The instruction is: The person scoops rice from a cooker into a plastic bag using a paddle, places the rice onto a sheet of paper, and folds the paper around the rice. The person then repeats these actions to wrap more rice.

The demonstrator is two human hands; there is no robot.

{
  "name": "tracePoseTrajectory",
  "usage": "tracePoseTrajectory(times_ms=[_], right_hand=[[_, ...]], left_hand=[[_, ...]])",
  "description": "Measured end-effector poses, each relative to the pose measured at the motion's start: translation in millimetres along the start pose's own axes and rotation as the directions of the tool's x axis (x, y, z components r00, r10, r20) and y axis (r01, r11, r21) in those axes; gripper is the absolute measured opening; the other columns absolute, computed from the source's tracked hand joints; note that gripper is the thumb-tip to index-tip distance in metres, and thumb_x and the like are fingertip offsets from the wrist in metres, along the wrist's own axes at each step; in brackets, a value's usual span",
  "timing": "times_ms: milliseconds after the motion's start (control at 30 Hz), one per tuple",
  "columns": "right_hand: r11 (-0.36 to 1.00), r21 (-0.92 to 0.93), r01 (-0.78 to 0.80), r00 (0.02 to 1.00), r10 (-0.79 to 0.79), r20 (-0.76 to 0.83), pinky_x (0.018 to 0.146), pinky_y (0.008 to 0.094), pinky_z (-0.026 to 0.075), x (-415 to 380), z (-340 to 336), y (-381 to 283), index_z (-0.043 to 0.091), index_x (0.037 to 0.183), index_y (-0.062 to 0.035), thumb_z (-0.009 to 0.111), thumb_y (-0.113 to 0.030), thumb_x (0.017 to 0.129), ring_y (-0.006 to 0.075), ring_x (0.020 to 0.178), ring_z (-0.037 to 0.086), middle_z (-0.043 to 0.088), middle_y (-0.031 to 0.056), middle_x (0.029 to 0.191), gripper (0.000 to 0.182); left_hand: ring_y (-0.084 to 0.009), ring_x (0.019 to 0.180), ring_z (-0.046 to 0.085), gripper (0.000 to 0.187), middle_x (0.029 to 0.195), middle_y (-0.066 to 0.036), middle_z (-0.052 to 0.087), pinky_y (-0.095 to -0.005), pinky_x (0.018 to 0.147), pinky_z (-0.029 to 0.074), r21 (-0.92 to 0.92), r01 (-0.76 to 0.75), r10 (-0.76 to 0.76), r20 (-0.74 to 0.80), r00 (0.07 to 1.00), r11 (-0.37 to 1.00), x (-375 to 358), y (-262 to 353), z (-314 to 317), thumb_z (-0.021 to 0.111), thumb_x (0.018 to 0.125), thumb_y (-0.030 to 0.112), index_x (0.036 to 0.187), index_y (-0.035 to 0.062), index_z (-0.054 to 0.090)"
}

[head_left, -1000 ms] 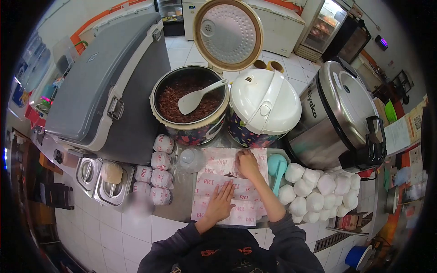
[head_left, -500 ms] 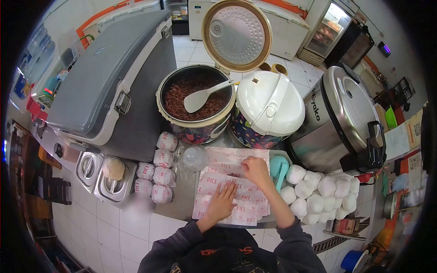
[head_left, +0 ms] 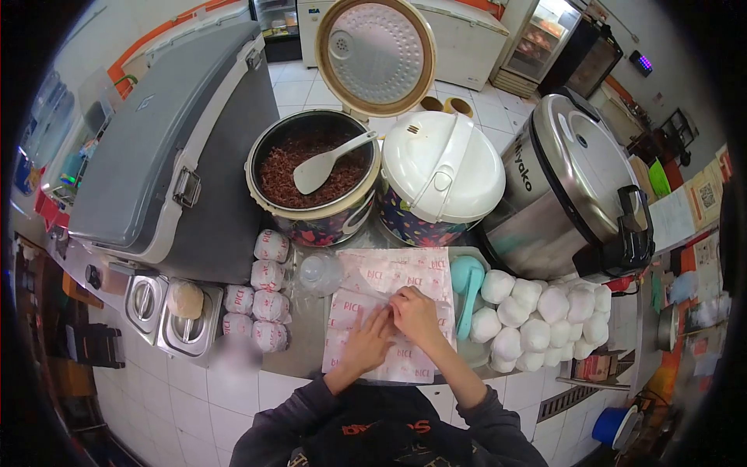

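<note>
My left hand point(head_left: 369, 342) lies flat on a sheet of white wrapping paper point(head_left: 416, 363) printed "RICE" in red, fingers stretched forward. Beside its fingertips, my right hand point(head_left: 415, 315) is closed, its fingers pinching the paper where a fold or edge rises. More printed sheets lie under and beyond both hands, in a stack on the metal table. Left of the paper are a clear plastic cup point(head_left: 320, 274) and several paper-wrapped rice bundles point(head_left: 271, 305). To the right lie a turquoise rice scoop point(head_left: 468, 296) and a heap of white rounded portions point(head_left: 535, 335).
An open rice cooker point(head_left: 311, 167) of dark reddish rice holds a white paddle point(head_left: 319, 171). A closed white-lidded cooker point(head_left: 443, 167) and a large steel cooker point(head_left: 572, 187) stand alongside. A grey cooler box point(head_left: 171, 148) is at the left, near lidded steel containers point(head_left: 183, 319).
My right hand has come down and left, next to my left hand's fingertips, and pinches the paper there. The whole view has shifted slightly.
</note>
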State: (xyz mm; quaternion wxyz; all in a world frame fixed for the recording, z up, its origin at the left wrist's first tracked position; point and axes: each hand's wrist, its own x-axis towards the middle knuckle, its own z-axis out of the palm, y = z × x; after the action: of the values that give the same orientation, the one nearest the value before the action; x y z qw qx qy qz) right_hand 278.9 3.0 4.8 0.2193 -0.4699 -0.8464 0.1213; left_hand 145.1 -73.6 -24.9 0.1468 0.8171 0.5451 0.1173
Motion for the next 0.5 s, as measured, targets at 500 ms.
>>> tracePoseTrajectory(times_ms=[500], right_hand=[[0.997, -0.004, 0.081, 0.983, -0.081, -0.168, 0.06, 0.032, 0.047, -41, 19, -9, 0.06, 0.071, -0.0034, 0.061, -0.006, 0.062, 0.0203, 0.073, 0.056, 0.057, 0.0057, 0.08, 0.01]], left_hand=[[-0.0299, 0.11, 0.043, 0.054, 0.115, -0.015, 0.048, -0.0422, 0.094, 0.032, -0.023, -0.064, 0.057, -0.24, 0.969, 0.998, 26, -24, -53, 0.055, 0.06, 0.005, 0.113, 0.0022, 0.047]])
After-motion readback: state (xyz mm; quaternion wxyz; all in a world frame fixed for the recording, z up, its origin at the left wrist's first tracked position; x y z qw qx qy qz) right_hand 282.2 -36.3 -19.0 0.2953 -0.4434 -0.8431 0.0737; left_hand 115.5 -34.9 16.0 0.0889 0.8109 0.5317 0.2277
